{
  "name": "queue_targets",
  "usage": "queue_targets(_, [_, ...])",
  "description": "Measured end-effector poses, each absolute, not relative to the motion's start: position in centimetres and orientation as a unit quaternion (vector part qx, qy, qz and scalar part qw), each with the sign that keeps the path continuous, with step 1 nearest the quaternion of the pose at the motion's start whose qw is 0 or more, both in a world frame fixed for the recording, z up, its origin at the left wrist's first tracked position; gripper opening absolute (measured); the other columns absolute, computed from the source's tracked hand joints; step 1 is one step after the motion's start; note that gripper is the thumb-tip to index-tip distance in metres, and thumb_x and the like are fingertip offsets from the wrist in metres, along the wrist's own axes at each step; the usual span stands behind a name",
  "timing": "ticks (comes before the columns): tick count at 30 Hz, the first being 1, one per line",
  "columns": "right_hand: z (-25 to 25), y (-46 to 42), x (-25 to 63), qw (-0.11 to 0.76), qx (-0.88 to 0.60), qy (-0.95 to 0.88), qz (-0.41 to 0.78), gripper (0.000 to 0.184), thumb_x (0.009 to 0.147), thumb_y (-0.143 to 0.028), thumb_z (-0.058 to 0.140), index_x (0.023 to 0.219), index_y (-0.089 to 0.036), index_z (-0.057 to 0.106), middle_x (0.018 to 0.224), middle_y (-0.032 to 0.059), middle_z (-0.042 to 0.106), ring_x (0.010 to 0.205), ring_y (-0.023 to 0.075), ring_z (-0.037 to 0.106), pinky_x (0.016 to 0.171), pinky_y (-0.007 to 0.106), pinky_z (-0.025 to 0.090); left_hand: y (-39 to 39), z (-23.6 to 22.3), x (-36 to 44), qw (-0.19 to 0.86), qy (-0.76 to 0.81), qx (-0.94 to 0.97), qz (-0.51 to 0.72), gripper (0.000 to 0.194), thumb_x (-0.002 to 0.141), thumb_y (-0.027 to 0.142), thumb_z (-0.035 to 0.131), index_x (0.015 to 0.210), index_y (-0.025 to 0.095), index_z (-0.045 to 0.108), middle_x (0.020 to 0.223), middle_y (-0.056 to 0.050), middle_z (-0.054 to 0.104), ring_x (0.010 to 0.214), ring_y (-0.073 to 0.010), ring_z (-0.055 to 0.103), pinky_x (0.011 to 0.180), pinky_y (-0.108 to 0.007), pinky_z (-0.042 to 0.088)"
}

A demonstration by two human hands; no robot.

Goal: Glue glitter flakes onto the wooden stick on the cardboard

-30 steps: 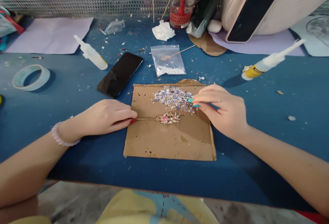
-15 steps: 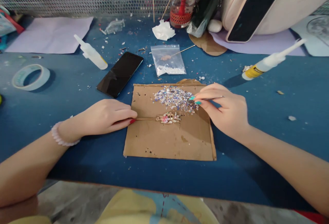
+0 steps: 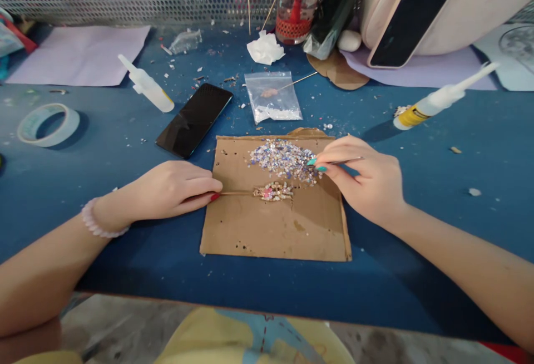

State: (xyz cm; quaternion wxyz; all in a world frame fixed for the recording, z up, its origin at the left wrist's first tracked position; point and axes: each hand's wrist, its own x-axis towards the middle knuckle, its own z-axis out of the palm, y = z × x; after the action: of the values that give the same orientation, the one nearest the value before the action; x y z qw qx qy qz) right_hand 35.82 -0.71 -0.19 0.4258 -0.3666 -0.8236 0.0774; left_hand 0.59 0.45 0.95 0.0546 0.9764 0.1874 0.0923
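At the far left of the blue table (image 3: 438, 186), the tape (image 3: 74, 124) lies flat, with a pale purple sheet (image 3: 79, 55) beyond it. Next come the left bottle (image 3: 148, 88), its nozzle pointing up and away to the left, and just beside it the dark phone (image 3: 194, 122).

My left hand (image 3: 179, 188), with a beaded bracelet (image 3: 97, 222) at the wrist, rests at the left edge of the cardboard (image 3: 258, 230). Its thumb and fingers are closed on the end of a thin stick (image 3: 237, 193), with no gap that I can see. The stick runs rightward over the cardboard to the ornament (image 3: 274, 191), crusted with pale and gold bits around a pink patch, near the middle of the board.

Just beyond the ornament, the gems (image 3: 281, 155) are spread in a loose, glittering heap. Past the cardboard lie the clear bag (image 3: 273, 102) and, farther off, a crumpled tissue (image 3: 265, 48), with the red-topped jar (image 3: 294, 27) to its right.

At the right side of the heap, my right hand (image 3: 365, 177) pinches the tweezers (image 3: 342, 161) between thumb and fingertips, their tip down among the gems. I cannot tell whether the tips hold one. Well to the right is the yellow-labelled right bottle (image 3: 417, 112), and beyond it the pink case (image 3: 446, 19).
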Motion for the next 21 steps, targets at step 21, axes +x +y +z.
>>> queue_targets(21, [-0.02, -0.86, 35.47, 0.418, -0.373, -0.824, 0.082, 0.013, 0.092, -0.015, 0.063, 0.083, -0.022, 0.071, 0.076, 0.0012, 0.076, 0.077, 0.0158, 0.071, 0.069, 0.029, 0.057, 0.42, 1.05, 0.6, 0.053, 0.19, 0.976, 0.089, 0.017, 0.104, 0.026, 0.043, 0.101, 0.019, 0.058, 0.077, -0.003, 0.064, 0.063, -0.0154, 0.058, 0.06, -0.027, 0.041])
